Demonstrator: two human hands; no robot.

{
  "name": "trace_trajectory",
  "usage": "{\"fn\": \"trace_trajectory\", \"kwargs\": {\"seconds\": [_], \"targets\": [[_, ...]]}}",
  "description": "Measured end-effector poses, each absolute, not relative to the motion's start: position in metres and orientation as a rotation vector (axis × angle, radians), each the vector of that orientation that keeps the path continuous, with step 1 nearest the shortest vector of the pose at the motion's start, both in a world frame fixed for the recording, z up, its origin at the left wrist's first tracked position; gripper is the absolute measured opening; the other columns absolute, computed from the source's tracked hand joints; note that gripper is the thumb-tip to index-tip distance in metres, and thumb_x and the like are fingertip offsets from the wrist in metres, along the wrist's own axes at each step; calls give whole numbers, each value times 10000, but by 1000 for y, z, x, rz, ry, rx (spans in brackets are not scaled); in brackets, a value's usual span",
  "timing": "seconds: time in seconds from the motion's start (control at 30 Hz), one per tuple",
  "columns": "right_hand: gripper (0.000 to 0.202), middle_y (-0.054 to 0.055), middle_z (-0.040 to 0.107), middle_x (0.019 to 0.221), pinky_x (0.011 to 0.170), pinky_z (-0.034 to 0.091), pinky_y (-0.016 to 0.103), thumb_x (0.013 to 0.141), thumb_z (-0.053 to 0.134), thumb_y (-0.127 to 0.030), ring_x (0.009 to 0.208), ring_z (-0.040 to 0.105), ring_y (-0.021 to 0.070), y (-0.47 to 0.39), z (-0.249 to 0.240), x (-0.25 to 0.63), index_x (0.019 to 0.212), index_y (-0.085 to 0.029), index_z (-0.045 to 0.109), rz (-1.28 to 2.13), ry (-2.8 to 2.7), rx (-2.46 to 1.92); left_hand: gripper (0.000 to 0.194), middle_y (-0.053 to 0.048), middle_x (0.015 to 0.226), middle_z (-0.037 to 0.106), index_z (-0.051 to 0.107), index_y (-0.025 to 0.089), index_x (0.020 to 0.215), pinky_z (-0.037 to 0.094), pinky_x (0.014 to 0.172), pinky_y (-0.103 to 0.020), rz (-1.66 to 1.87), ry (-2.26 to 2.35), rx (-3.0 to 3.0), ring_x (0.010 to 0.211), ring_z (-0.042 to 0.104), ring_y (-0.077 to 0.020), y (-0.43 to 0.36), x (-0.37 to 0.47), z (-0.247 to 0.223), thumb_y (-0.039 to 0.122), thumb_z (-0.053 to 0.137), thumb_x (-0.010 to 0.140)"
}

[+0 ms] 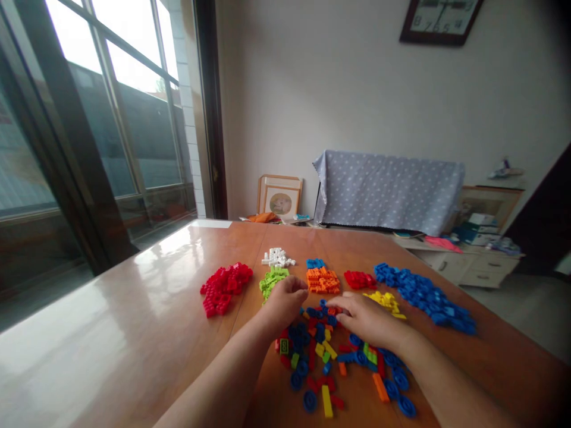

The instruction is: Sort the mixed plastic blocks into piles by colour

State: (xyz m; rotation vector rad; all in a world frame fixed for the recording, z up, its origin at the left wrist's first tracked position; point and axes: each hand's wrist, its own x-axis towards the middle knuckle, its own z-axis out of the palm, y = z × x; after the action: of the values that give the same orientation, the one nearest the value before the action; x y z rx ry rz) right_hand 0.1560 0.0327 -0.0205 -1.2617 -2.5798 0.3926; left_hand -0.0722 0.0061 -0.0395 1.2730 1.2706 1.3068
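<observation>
My left hand (pixel 288 299) is closed, thumb and fingers together, between the lime green brick pile (pixel 271 280) and the orange brick pile (pixel 322 280); whatever it may hold is hidden. Over the upper right of a loose mixed heap of bricks and blue round pieces (pixel 360 356) is my right hand (pixel 357 309), its fingers curled at the heap's edge; any piece in it cannot be made out. The yellow brick pile (pixel 384 301) lies just behind my right hand. A long yellow brick (pixel 327 401) lies at the heap's near end.
Red bricks (pixel 225 288) lie at the left and a smaller red pile (pixel 359 279) behind my right hand. White bricks (pixel 279 257) and a few blue ones (pixel 315 263) sit farther back. A long blue pile (pixel 428 297) spreads right on the wooden table (pixel 169 309).
</observation>
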Motion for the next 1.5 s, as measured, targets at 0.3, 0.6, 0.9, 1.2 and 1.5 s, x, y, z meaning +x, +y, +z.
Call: {"fn": "trace_trajectory", "kwargs": {"seconds": [0.3,0.6,0.9,1.2,1.5], "targets": [[178,23,692,914,640,348,254,847,633,-358,777,621,178,54,-12,153,979,-270,713,160,-2456,-1440,99,30,665,532,620,173,791,353,589,-225,1317,1301,1278,585,433,-104,7,-76,-36,241,658,728],[290,51,725,1024,711,406,272,867,609,-355,875,657,206,111,-23,147,1125,-281,720,16,-2367,-1603,79,21,682,535,617,161,770,340,572,-222,1345,1308,1311,602,439,-105,8,-78,-36,225,650,738],[258,51,756,998,746,442,260,871,568,-328,895,655,208,93,-17,177,1054,-250,733,201,-2353,-1516,86,41,674,513,607,158,826,325,536,-198,1258,1402,1355,585,429,-87,10,-77,-40,216,623,765],[182,15,732,759,590,345,235,810,569,-258,696,616,162,37,-2,208,832,-207,742,542,-2597,-1508,116,1,753,617,629,149,863,396,587,-215,1119,1479,1572,670,537,-121,6,-71,-39,218,586,781],[201,-6,738,792,602,327,236,809,539,-213,722,620,157,19,-10,186,826,-226,739,573,-2600,-1350,155,-14,800,680,661,166,904,414,625,-230,1016,1555,1895,732,594,-145,0,-64,-42,216,534,832]]}}
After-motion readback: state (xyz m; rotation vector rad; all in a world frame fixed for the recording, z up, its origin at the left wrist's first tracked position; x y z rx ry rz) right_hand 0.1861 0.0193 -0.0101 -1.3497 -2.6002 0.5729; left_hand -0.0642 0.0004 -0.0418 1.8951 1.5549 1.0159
